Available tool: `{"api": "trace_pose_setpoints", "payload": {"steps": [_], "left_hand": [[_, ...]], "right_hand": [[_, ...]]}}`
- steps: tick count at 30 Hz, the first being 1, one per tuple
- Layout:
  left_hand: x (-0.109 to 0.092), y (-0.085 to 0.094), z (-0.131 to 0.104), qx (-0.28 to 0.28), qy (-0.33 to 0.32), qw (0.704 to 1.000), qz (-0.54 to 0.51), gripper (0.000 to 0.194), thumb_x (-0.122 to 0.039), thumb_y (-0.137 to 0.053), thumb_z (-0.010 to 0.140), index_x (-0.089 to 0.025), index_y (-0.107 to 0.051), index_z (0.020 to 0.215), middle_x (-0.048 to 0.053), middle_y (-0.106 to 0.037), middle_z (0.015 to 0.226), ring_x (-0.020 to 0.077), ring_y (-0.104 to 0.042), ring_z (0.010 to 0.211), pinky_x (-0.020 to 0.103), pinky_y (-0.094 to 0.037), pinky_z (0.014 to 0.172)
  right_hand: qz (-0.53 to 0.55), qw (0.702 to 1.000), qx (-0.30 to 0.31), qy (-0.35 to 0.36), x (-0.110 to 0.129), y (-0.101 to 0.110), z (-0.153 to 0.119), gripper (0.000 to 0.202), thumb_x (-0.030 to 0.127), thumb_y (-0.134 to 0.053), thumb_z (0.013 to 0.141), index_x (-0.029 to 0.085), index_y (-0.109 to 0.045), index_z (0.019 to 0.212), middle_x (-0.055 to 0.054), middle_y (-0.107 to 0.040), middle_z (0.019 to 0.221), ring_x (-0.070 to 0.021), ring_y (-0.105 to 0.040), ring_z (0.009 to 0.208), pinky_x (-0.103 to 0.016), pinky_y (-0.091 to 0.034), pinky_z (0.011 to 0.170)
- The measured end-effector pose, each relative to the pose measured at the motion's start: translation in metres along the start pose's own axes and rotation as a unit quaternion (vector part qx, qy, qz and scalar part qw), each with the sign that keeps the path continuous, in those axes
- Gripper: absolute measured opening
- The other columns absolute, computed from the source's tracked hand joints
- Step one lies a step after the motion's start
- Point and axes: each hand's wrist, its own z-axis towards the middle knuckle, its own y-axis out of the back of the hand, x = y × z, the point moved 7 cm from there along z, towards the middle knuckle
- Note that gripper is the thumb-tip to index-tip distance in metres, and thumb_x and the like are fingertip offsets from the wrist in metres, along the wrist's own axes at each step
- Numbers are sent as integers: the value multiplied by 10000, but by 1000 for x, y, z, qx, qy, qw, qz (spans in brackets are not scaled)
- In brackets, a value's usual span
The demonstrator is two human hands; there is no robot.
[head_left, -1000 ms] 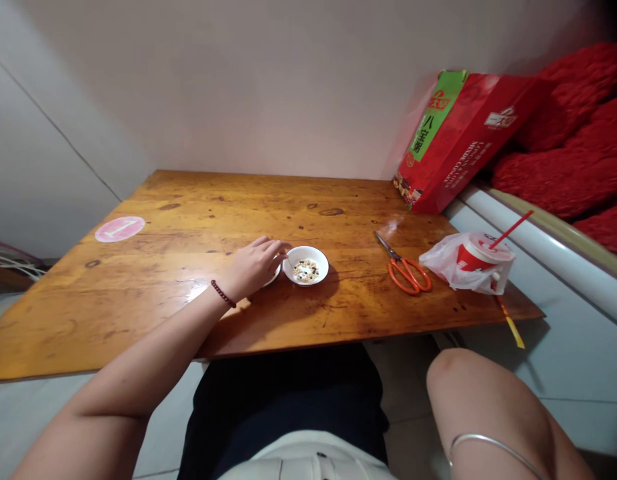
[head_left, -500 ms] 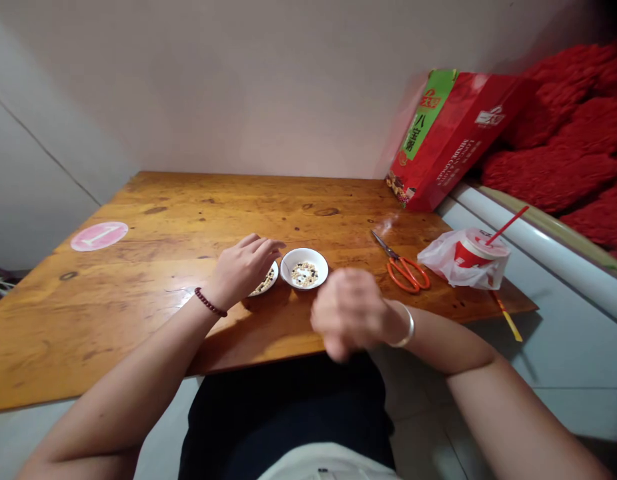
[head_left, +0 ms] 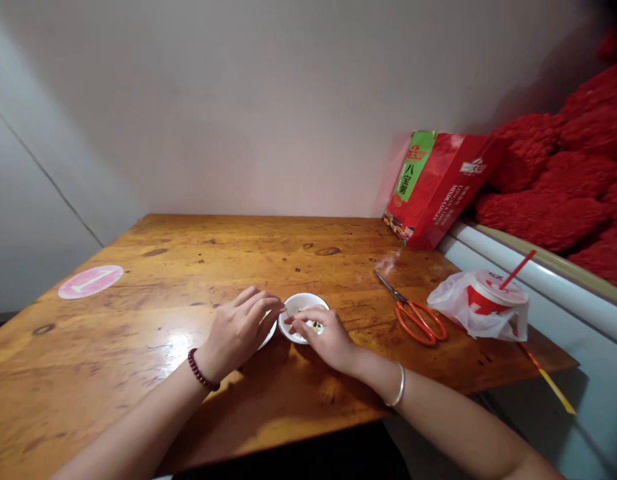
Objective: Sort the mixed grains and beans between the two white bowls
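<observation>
Two small white bowls stand side by side near the table's front edge. My left hand (head_left: 243, 327), with a dark bead bracelet, is over the left bowl (head_left: 268, 337) and hides most of it. Its fingers are bent together, and whatever is between the fingertips is too small to name. My right hand (head_left: 325, 335), with a silver bangle, reaches over the right bowl (head_left: 306, 297), thumb and fingers curled close to the left fingertips. Light and dark grains (head_left: 315, 326) show in the right bowl beneath it.
Orange-handled scissors (head_left: 419, 321) lie on the wooden table (head_left: 228, 257) to the right. Beyond them are a red cup in a plastic bag (head_left: 493, 300) and a red box (head_left: 438, 190). A pink round label (head_left: 91, 281) is at the left.
My right hand has moved left and forward from beside the bowls to over the right bowl. My left hand stays at the left bowl. The view has tilted up.
</observation>
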Motion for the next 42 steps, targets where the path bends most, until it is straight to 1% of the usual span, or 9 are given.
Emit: {"api": "trace_pose_setpoints", "payload": {"steps": [5, 10, 14, 19, 24, 28, 32, 38, 42], "left_hand": [[-6, -4, -1, 8, -11, 1000, 0, 150, -103, -564, 942, -209, -513, 1036, 27, -688, 894, 158, -590, 777, 276, -486, 673], [-10, 0, 4, 38, -14, 999, 17, 96, -178, -555, 966, -204, -566, 1058, 38, -703, 908, 160, -608, 776, 280, -496, 688], [15, -1, 4, 156, 63, 981, 92, 165, -342, -536, 988, -211, -637, 987, 59, -695, 911, 199, -640, 836, 304, -507, 706], [45, -3, -13, 302, 156, 935, 104, 100, -241, -606, 915, -257, -703, 899, 37, -704, 861, 211, -674, 794, 299, -492, 679], [48, -16, -25, 388, 210, 892, 94, 148, -200, -631, 860, -262, -727, 954, 61, -737, 940, 244, -710, 814, 296, -473, 640], [47, -24, -29, 396, 209, 889, 98, 180, -180, -602, 858, -237, -720, 979, 91, -735, 941, 259, -707, 789, 309, -469, 625], [48, -27, -32, 406, 211, 883, 104, 146, -204, -581, 885, -209, -695, 976, 112, -731, 935, 273, -706, 796, 317, -469, 625], [48, -27, -29, 436, 241, 859, 118, 190, -212, -486, 946, -169, -669, 920, 121, -728, 910, 249, -701, 767, 299, -462, 626], [46, -28, -28, 463, 221, 848, 134, 264, -193, -416, 979, -140, -666, 912, 136, -727, 900, 250, -699, 774, 309, -465, 648]], "right_hand": [[-12, 1000, -7, -6, -5, -4, -2, 124, 374, -687, 867, 309, -783, 913, -8, -783, 957, -232, -693, 970, -392, -508, 920], [-15, 998, -55, 14, 2, 13, 5, 104, 334, -699, 862, 289, -791, 847, -28, -790, 873, -229, -692, 866, -405, -501, 887], [-60, 990, -123, 28, -4, 31, 14, 99, 331, -700, 845, 288, -787, 827, -29, -791, 847, -232, -686, 812, -434, -480, 903], [39, 987, -146, -56, -29, 37, 24, 195, 399, -676, 834, 227, -751, 781, -53, -780, 835, -229, -714, 810, -371, -528, 818], [129, 973, -155, -109, -48, 32, 26, 264, 461, -708, 768, 201, -737, 736, -77, -771, 834, -244, -714, 857, -386, -536, 870], [243, 941, -158, -177, -63, 25, 25, 286, 470, -780, 665, 200, -757, 754, -110, -777, 1012, -261, -717, 971, -409, -540, 918], [308, 921, -138, -197, -62, 17, 24, 274, 454, -811, 640, 204, -767, 743, -123, -762, 1111, -271, -698, 1089, -418, -505, 1010], [285, 938, -98, -169, -57, 7, 23, 296, 485, -792, 678, 195, -748, 716, -154, -742, 1161, -314, -670, 1163, -480, -455, 1069], [251, 951, -91, -156, -58, 6, 23, 303, 492, -775, 692, 194, -757, 743, -170, -733, 1175, -334, -656, 1186, -506, -434, 1085]]}}
